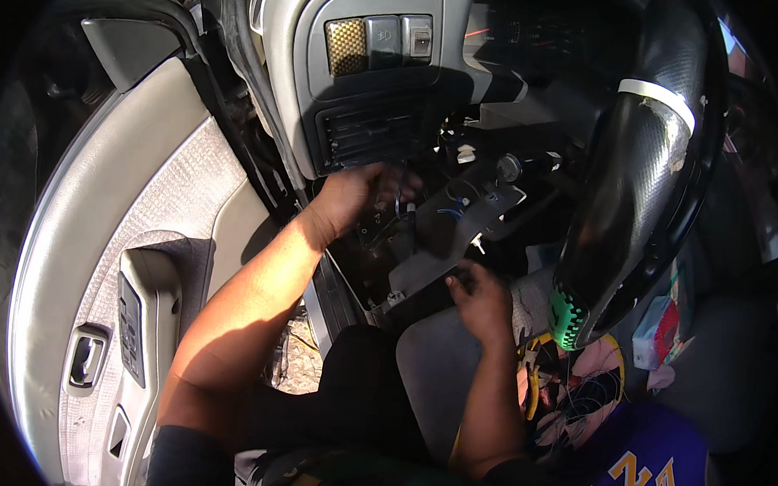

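My left hand [361, 197] reaches in under the dashboard's air vent [373, 135], among exposed wires and brackets. Its fingers lie in shadow and are smeared, so what they hold does not show. Lower and to the right, my right hand [481, 305] is closed, thumb and fingers curled together beside the edge of a grey panel [446, 246] below the dash. Whether it grips that edge or something small cannot be made out. Thin wires [450, 213] and a round-ended black cylinder [520, 167] sit in the opening between dash and steering column.
A carbon-patterned steering wheel [630, 176] fills the right side. To the left stands the open car door [159, 187] with its armrest [150, 305]. Tangled wires and tools [571, 384] lie beside my right forearm, near a purple cloth [650, 463]. Dash switches [382, 45] sit above the vent.
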